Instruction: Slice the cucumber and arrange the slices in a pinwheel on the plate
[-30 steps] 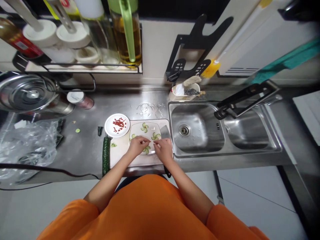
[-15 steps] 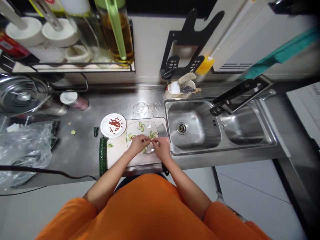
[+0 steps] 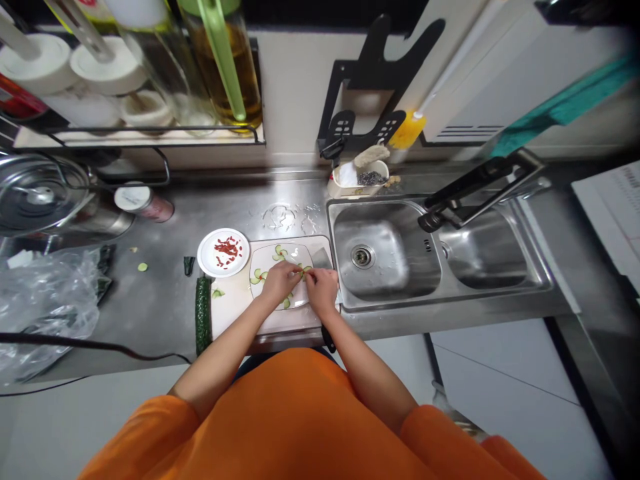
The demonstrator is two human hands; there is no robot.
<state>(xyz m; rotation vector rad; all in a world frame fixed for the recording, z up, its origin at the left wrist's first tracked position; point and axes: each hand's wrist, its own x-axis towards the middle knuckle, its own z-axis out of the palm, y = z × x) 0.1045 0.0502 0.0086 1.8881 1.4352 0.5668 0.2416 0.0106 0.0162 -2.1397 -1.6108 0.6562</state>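
Observation:
My left hand and my right hand meet over a square clear plate, fingertips pinched almost together. Whatever is between the fingers is too small to make out. Just beneath them, cucumber slices at the plate's right side are partly covered. Other cucumber slices lie on the plate in fanned, flower-like groups, some with a red bit at the centre. A pale cutting board supports the plate. By my right hand lies a knife, its blade on the board and its black handle past the front edge.
A white dish of red pieces overlaps the board's left corner. A length of cucumber lies along the left edge, near a cut-off end. The double sink adjoins on the right; plastic bags lie left.
My fingertips have shifted slightly away from me, over the right-hand cucumber group, hiding more of it. My right fingers are more curled. The whole view has shifted a little.

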